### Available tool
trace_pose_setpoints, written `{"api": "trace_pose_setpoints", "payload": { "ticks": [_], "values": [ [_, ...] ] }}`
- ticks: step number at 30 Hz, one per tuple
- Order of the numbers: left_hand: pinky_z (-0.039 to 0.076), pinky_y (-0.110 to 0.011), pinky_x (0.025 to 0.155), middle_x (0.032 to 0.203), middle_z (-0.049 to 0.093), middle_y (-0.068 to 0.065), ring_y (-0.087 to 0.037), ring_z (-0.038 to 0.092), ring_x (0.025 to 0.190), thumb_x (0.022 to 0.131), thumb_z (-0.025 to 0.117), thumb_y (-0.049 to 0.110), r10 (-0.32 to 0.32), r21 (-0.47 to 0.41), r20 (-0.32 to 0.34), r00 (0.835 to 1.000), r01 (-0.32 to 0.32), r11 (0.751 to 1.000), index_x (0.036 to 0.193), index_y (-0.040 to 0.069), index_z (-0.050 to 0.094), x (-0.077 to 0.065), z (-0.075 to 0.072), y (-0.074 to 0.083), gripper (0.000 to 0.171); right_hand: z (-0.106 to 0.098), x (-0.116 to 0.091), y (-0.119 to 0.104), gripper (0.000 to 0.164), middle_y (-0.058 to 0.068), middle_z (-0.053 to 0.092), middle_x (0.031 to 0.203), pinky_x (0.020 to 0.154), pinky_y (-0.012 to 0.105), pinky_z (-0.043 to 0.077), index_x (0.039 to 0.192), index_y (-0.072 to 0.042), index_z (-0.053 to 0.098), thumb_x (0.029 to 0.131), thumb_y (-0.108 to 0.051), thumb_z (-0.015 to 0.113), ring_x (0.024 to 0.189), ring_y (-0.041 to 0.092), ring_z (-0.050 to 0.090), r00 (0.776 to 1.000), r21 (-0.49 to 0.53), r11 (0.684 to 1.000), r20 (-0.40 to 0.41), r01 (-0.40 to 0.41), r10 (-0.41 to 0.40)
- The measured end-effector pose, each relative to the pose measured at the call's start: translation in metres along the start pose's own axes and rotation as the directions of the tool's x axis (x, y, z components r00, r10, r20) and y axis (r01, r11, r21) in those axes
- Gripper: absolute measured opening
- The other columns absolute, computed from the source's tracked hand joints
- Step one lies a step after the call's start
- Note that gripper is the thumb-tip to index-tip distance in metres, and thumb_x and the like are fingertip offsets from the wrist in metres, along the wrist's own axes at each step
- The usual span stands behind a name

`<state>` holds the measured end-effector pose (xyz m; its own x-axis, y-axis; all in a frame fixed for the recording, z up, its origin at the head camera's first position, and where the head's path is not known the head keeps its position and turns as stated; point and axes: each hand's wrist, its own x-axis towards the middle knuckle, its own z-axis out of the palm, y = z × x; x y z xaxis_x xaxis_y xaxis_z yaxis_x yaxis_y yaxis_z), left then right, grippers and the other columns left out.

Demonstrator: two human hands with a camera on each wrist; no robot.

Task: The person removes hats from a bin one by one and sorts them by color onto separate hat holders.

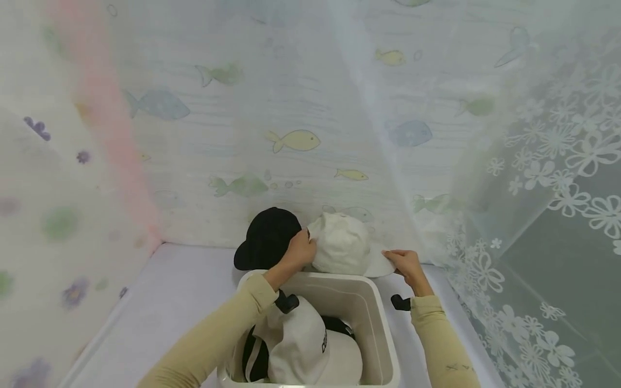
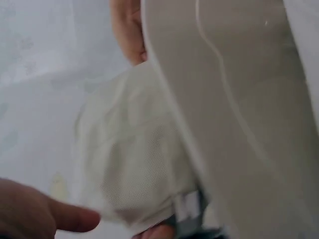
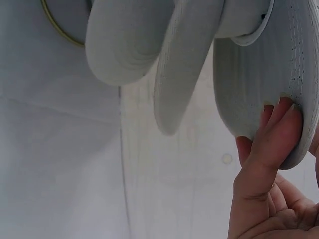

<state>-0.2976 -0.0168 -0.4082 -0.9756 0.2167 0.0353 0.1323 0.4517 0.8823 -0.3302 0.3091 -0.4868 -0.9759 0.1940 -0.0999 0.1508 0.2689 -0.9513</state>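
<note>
Behind the bin, a white cap (image 1: 339, 242) stands with its brim pointing right. My left hand (image 1: 299, 249) grips its rear edge; in the left wrist view the thumb is beside the crown and a fingertip shows below, near a strap buckle (image 2: 189, 206). My right hand (image 1: 407, 265) pinches the brim's outer end, and the right wrist view shows fingers on the underside of this brim (image 3: 239, 94). Two more pale brims (image 3: 187, 74) hang beside it there. A black cap (image 1: 271, 237) sits directly left of the white one, partly behind my left hand.
The off-white plastic bin (image 1: 335, 278) stands in front of me, below my forearms. Inside lie a white cap with dark lettering (image 1: 301, 345) and black items. A pale sheet (image 1: 184, 285) covers the surface. Fish-printed fabric (image 1: 291, 161) hangs behind, flowered netting (image 1: 524, 323) at right.
</note>
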Motion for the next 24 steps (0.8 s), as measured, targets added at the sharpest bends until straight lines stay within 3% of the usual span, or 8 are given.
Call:
{"api": "trace_pose_setpoints", "payload": {
  "ticks": [2, 5, 9, 12, 16, 19, 21, 24],
  "values": [
    [0.050, -0.036, 0.080, 0.099, 0.059, -0.023, -0.028, 0.059, 0.085, 0.107, 0.040, 0.007, 0.052, 0.092, 0.058, 0.997, -0.057, 0.994, 0.106, -0.014, 0.055, -0.003, -0.009, 0.007, 0.025, -0.001, -0.001, 0.002, 0.053, 0.005, 0.069, 0.095, 0.064, 0.020, 0.057, 0.129, 0.020, 0.056, 0.096, -0.020, 0.069, 0.071, 0.005, 0.066, 1.000, 0.007, 1.000, 0.011, 0.007, -0.007],
    [0.039, -0.032, 0.065, 0.076, 0.052, -0.016, -0.017, 0.038, 0.059, 0.105, 0.043, 0.001, 0.139, 0.207, 0.085, 0.987, -0.154, 0.966, 0.092, -0.013, 0.058, -0.002, -0.021, 0.013, 0.024, 0.000, -0.003, 0.004, 0.053, 0.003, 0.069, 0.093, 0.064, 0.020, 0.057, 0.130, 0.020, 0.056, 0.097, -0.020, 0.069, 0.072, 0.004, 0.065, 1.000, 0.011, 1.000, 0.009, 0.009, -0.009],
    [0.055, -0.039, 0.082, 0.113, 0.067, -0.030, -0.029, 0.066, 0.081, 0.104, 0.046, -0.001, 0.211, 0.316, 0.073, 0.975, -0.224, 0.922, 0.128, -0.014, 0.061, 0.011, -0.032, 0.019, 0.031, -0.001, -0.005, 0.004, 0.053, 0.009, 0.070, 0.099, 0.064, 0.020, 0.057, 0.130, 0.019, 0.056, 0.097, -0.020, 0.069, 0.073, 0.005, 0.065, 1.000, -0.010, 1.000, 0.008, 0.008, -0.008],
    [0.056, -0.045, 0.088, 0.114, 0.067, -0.030, -0.038, 0.067, 0.098, 0.104, 0.047, 0.001, 0.236, 0.385, 0.093, 0.967, -0.253, 0.887, 0.122, -0.012, 0.065, 0.030, -0.034, 0.021, 0.029, -0.001, -0.005, 0.002, 0.054, 0.018, 0.070, 0.109, 0.065, 0.021, 0.057, 0.131, 0.020, 0.055, 0.097, -0.020, 0.068, 0.074, 0.005, 0.065, 1.000, -0.025, 0.999, 0.008, 0.020, -0.020],
    [0.056, -0.045, 0.089, 0.117, 0.067, -0.029, -0.036, 0.067, 0.098, 0.104, 0.049, 0.003, 0.232, 0.429, 0.120, 0.965, -0.261, 0.864, 0.123, -0.012, 0.065, 0.058, -0.030, 0.016, 0.029, -0.002, -0.003, 0.000, 0.056, 0.020, 0.069, 0.111, 0.064, 0.020, 0.057, 0.132, 0.020, 0.054, 0.097, -0.021, 0.068, 0.074, 0.005, 0.065, 1.000, -0.023, 1.000, 0.007, 0.012, -0.012],
    [0.050, -0.035, 0.070, 0.093, 0.065, -0.024, -0.023, 0.057, 0.070, 0.101, 0.051, 0.002, 0.195, 0.404, 0.140, 0.971, -0.236, 0.884, 0.102, -0.011, 0.067, 0.072, -0.026, 0.009, 0.021, -0.002, -0.001, 0.002, 0.055, 0.012, 0.070, 0.104, 0.063, 0.021, 0.057, 0.132, 0.021, 0.053, 0.097, -0.020, 0.069, 0.073, 0.005, 0.065, 1.000, -0.007, 1.000, 0.023, -0.008, 0.008],
    [0.042, -0.033, 0.064, 0.093, 0.065, -0.023, -0.018, 0.046, 0.066, 0.098, 0.054, 0.000, 0.174, 0.370, 0.131, 0.976, -0.211, 0.905, 0.100, -0.011, 0.068, 0.077, -0.025, 0.005, 0.018, -0.001, -0.001, 0.004, 0.054, 0.007, 0.070, 0.099, 0.062, 0.021, 0.056, 0.132, 0.020, 0.055, 0.097, -0.019, 0.069, 0.072, 0.006, 0.064, 0.999, 0.000, 1.000, 0.035, -0.017, 0.017],
    [0.047, -0.034, 0.066, 0.104, 0.067, -0.026, -0.022, 0.056, 0.074, 0.096, 0.057, -0.001, 0.126, 0.320, 0.120, 0.985, -0.158, 0.934, 0.106, -0.011, 0.069, 0.082, -0.025, 0.003, 0.019, -0.002, -0.001, 0.005, 0.053, 0.003, 0.070, 0.093, 0.062, 0.022, 0.056, 0.130, 0.020, 0.056, 0.097, -0.019, 0.069, 0.071, 0.006, 0.064, 0.999, 0.007, 1.000, 0.039, -0.017, 0.017]
  ]
}}
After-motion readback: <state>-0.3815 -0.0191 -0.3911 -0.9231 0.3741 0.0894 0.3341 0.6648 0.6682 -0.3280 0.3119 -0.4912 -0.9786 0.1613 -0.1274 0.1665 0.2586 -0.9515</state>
